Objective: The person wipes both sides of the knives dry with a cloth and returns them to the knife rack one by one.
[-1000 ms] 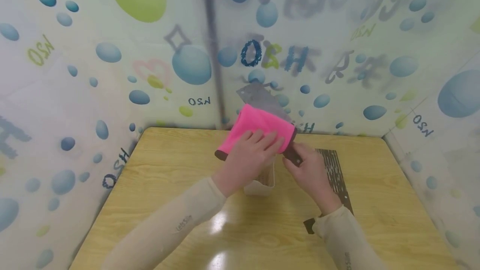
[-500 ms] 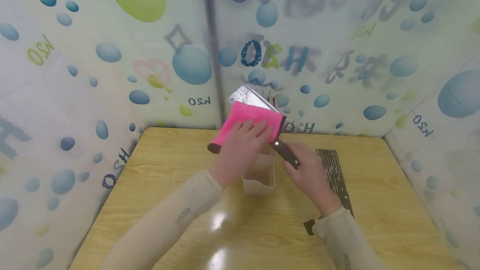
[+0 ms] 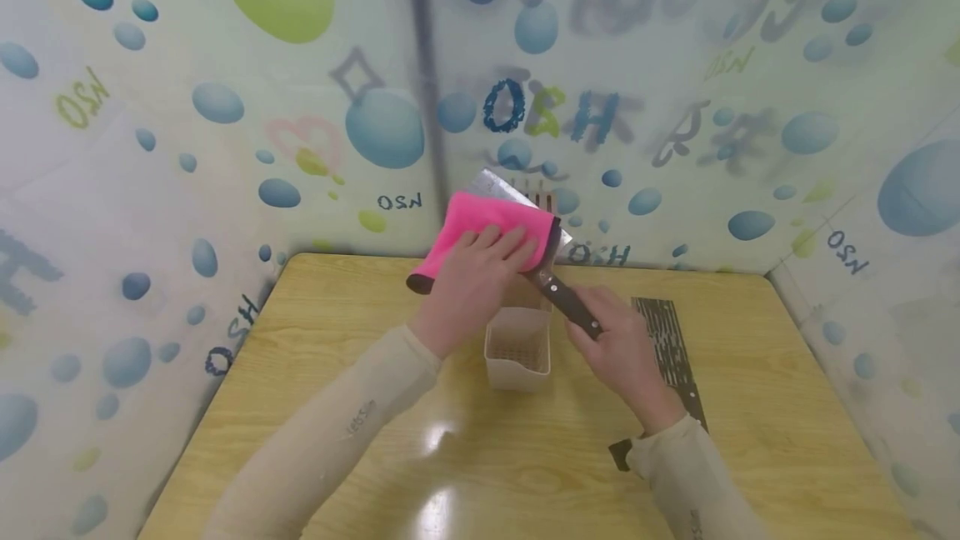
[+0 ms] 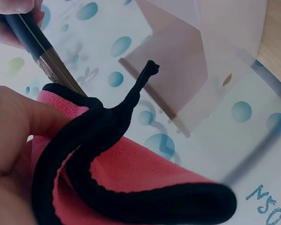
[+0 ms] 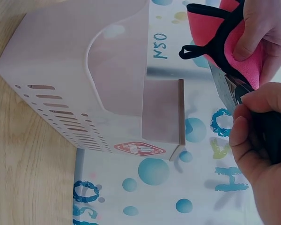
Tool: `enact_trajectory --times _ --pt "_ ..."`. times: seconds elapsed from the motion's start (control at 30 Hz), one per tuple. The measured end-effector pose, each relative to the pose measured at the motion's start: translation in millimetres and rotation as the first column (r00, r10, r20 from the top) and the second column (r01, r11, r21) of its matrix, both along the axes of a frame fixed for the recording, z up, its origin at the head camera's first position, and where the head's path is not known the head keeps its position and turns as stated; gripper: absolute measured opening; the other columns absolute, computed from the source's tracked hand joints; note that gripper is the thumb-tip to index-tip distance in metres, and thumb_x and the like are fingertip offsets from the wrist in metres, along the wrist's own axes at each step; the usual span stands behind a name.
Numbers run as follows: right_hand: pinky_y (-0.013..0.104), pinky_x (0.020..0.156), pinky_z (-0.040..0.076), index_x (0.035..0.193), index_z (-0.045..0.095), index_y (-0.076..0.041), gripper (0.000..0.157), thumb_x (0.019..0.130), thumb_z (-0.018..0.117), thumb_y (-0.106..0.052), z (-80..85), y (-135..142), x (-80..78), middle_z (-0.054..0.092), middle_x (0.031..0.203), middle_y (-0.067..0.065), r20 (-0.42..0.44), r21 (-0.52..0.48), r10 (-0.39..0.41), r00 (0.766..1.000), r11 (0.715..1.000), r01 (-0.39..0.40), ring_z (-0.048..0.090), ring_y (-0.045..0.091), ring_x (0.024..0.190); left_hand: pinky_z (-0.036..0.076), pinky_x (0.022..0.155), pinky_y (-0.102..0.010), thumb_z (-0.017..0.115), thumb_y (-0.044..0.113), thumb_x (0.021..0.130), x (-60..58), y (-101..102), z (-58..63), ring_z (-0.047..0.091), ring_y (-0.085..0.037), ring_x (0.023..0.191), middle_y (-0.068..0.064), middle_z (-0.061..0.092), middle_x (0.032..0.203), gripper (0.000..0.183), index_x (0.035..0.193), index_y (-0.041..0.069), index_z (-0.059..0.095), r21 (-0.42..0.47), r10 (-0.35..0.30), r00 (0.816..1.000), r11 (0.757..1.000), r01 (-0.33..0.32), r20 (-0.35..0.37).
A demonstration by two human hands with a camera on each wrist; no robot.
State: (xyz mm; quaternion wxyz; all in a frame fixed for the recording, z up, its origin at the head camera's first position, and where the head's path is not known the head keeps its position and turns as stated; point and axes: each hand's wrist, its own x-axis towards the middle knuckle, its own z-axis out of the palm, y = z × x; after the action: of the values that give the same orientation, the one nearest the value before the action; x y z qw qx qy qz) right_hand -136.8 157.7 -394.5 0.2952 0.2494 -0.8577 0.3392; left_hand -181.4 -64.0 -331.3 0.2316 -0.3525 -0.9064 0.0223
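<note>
My right hand point(image 3: 618, 348) grips the black riveted handle of a cleaver point(image 3: 498, 184), held up over a pale plastic holder point(image 3: 519, 373). My left hand point(image 3: 468, 286) holds a folded pink cloth point(image 3: 480, 211) with dark edging against the blade, its fingers spread over the top. In the left wrist view the thumb is under the cloth point(image 4: 131, 164), and a dark loop sticks out from its edge. Most of the blade is hidden by the cloth; a shiny strip shows beyond its far side. In the right wrist view the cloth point(image 5: 246, 56) lies close to the gripping fingers.
On the table point(image 3: 337, 340), right of the holder, lies a dark streaked blade point(image 3: 660, 332) with a riveted dark handle, partly under the right forearm. A small black piece point(image 3: 619, 454) shows beside the right sleeve. A patterned wall point(image 3: 300, 107) stands behind the table.
My left hand and the cloth have slid left and slightly away along the blade, baring more of the cleaver near its handle. The blade has tilted, and the right hand has hardly moved.
</note>
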Motion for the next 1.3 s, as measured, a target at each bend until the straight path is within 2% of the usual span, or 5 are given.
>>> enact_trajectory --times 0.2,0.4,0.77,1.0,1.3 --pt "0.044 0.068 0.059 0.111 0.073 0.001 0.027 0.083 0.074 0.003 -0.2 1 -1.1 0.073 0.095 0.016 -0.023 0.013 0.017 1.000 1.000 -0.017 0.069 0.029 0.084 0.051 0.106 -0.039 0.068 0.017 0.101 -0.5 1 0.9 0.058 -0.026 0.128 -0.003 0.062 0.146 0.048 0.147 0.018 0.060 -0.037 -0.051 0.999 0.998 0.050 -0.007" --pt "0.043 0.066 0.058 0.111 0.073 0.001 0.027 0.083 0.073 0.002 -0.9 1 -1.3 0.073 0.094 0.015 -0.028 0.022 0.016 0.999 1.000 -0.015 0.067 0.027 0.082 0.049 0.111 -0.041 0.070 0.016 0.100 -2.7 0 3.0 0.057 -0.027 0.132 -0.003 0.059 0.150 0.050 0.148 0.018 0.058 -0.038 -0.050 0.999 0.998 0.051 0.012" --pt "0.040 0.063 0.057 0.111 0.073 0.000 0.028 0.083 0.073 0.002 -4.3 1 0.9 0.071 0.090 0.012 -0.016 0.016 0.000 1.000 1.000 0.000 0.065 0.024 0.078 0.050 0.109 -0.044 0.069 0.010 0.100 -18.5 -8 4.1 0.056 -0.027 0.133 -0.003 0.056 0.153 0.052 0.149 0.018 0.057 -0.031 0.048 0.997 0.998 -0.047 0.056" --pt "0.039 0.062 0.055 0.113 0.073 0.000 0.030 0.084 0.074 0.002 -3.3 3 2.7 0.072 0.093 0.011 -0.004 0.003 -0.010 1.000 1.000 0.010 0.064 0.021 0.078 0.047 0.112 -0.047 0.058 0.000 0.100 -30.4 -16 8.0 0.055 -0.030 0.134 -0.005 0.055 0.154 0.051 0.148 0.016 0.058 0.078 0.090 0.986 0.992 -0.101 0.138" --pt "0.038 0.061 0.054 0.113 0.074 -0.001 0.030 0.083 0.074 0.002 -1.1 6 4.4 0.073 0.095 0.011 -0.004 0.004 -0.016 1.000 1.000 0.016 0.063 0.020 0.078 0.042 0.117 -0.047 0.060 -0.003 0.096 -42.7 -24 12.9 0.053 -0.031 0.138 -0.008 0.054 0.154 0.057 0.149 0.015 0.057 0.123 0.129 0.973 0.980 -0.154 0.189"
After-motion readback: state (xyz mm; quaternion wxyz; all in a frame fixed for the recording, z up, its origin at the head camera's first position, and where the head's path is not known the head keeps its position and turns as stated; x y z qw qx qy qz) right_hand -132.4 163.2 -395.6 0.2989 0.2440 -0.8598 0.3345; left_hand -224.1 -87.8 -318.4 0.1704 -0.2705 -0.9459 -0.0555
